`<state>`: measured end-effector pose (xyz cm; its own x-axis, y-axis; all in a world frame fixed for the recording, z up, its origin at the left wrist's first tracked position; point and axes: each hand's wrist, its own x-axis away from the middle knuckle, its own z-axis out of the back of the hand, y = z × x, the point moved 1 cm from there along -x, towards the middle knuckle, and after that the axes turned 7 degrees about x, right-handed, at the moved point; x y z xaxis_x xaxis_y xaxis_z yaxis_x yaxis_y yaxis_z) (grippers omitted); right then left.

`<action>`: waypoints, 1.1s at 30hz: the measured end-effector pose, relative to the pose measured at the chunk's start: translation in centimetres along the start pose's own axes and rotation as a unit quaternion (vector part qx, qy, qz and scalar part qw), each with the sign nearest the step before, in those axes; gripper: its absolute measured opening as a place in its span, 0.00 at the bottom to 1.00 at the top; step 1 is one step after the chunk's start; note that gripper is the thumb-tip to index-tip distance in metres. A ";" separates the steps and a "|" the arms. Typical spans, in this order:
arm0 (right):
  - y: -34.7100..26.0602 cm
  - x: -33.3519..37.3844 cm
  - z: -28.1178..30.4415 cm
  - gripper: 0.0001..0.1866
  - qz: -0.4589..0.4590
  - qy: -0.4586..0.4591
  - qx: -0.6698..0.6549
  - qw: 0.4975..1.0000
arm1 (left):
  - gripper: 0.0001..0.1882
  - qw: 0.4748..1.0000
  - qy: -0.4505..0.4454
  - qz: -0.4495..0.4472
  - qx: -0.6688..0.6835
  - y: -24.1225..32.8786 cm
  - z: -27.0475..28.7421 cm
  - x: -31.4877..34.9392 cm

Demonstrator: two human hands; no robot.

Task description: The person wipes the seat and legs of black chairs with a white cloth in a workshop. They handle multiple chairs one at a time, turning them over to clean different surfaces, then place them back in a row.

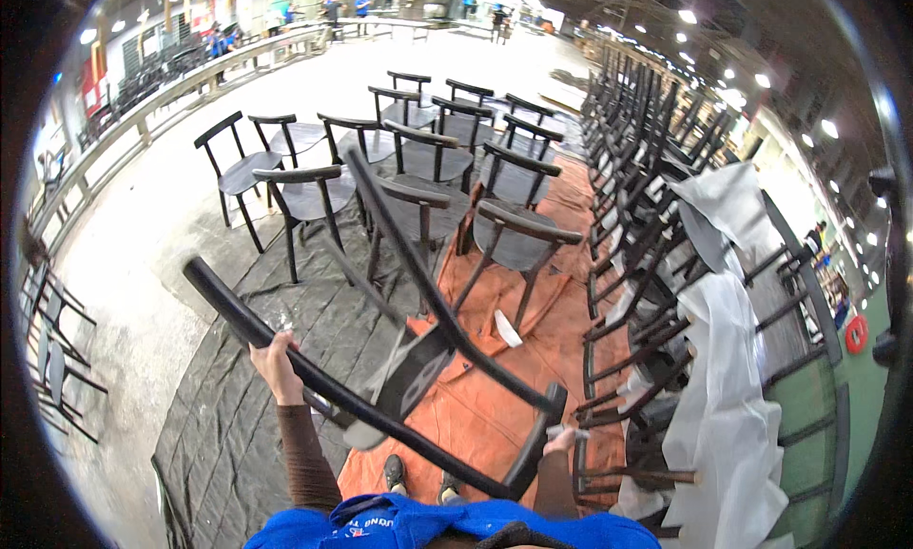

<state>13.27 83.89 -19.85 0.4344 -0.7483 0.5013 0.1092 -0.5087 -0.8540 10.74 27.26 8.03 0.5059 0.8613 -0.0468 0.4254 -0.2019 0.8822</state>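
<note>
A black chair (pixel 430 368) hangs tilted in front of me, its long bars pointing away and its seat slanting between them. My left hand (pixel 275 361) is closed around the bar on the left side, partway along it. Beside the chair's near right end, my right hand (pixel 559 444) has its fingers bent around a small pale piece that I cannot make out. Whether that hand also touches the chair is unclear. Just beyond the held chair, a black chair with a grey seat (pixel 515 245) stands upright among several alike.
An orange sheet (pixel 495 425) and a dark sheet (pixel 223 411) cover the floor. To the right, dark chairs or frames (pixel 647 264) are densely stacked, with white wrapping (pixel 723 387) over some. More chairs (pixel 59 359) are at far left. A long rail (pixel 190 97) and people are further off.
</note>
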 end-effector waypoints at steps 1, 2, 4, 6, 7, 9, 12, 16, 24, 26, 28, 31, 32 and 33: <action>0.4 0.0 0.2 0.08 -0.013 0.037 0.055 0.998 | 0.09 0.999 0.013 0.028 -0.020 -2.2 1.3 -0.6; 0.6 0.0 0.4 0.11 -0.037 0.072 0.102 0.992 | 0.08 1.000 0.015 0.016 -0.012 -4.2 2.4 -1.0; 0.8 0.3 0.7 0.14 -0.079 0.131 0.159 0.975 | 0.07 0.998 0.041 0.043 -0.029 -7.8 4.5 -1.7; 0.3 0.8 0.6 0.08 -0.038 0.107 0.094 0.989 | 0.06 0.996 0.041 0.069 -0.032 -10.8 5.9 -2.1; -0.1 1.2 0.7 0.07 -0.038 0.110 0.081 0.990 | 0.06 0.994 0.061 0.085 -0.042 -12.2 6.5 -2.3; -1.4 1.7 0.7 0.08 -0.007 0.101 0.092 0.991 | 0.06 0.991 0.069 0.109 -0.034 -15.2 7.4 -2.6; -3.6 2.5 0.9 0.11 0.030 0.066 0.110 0.991 | 0.09 0.980 0.048 0.187 -0.048 -20.3 8.7 -3.1; -6.0 3.7 1.3 0.12 0.048 0.064 0.094 0.992 | 0.07 0.959 0.002 0.281 -0.036 -27.8 10.0 -1.7; -8.1 8.3 -1.2 0.17 0.062 0.146 0.122 0.980 | 0.24 0.887 0.014 0.455 -0.084 -36.5 9.5 8.9; -8.2 9.9 -2.6 0.17 0.048 0.176 0.111 0.977 | 0.26 0.880 -0.024 0.459 -0.120 -37.9 9.6 10.0; -8.1 11.4 -4.2 0.15 0.066 0.147 0.078 0.984 | 0.27 0.884 -0.048 0.443 -0.140 -39.3 10.2 9.9; -7.5 13.8 -6.8 0.16 0.032 0.067 0.083 0.994 | 0.21 0.888 -0.027 0.427 -0.170 -41.4 11.7 8.3; -7.3 14.6 -7.8 0.15 0.051 0.067 0.121 0.989 | 0.22 0.895 -0.010 0.409 -0.177 -41.9 12.3 7.5; -6.9 15.5 -8.6 0.12 0.020 0.050 0.055 0.997 | 0.22 0.891 0.021 0.413 -0.187 -42.3 12.8 6.8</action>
<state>11.55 72.08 -5.00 0.3498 -0.8083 0.4735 0.1935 -0.4323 -0.8808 5.72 35.68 -35.60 0.4988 0.5093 0.7013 -0.3631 -0.6119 0.7027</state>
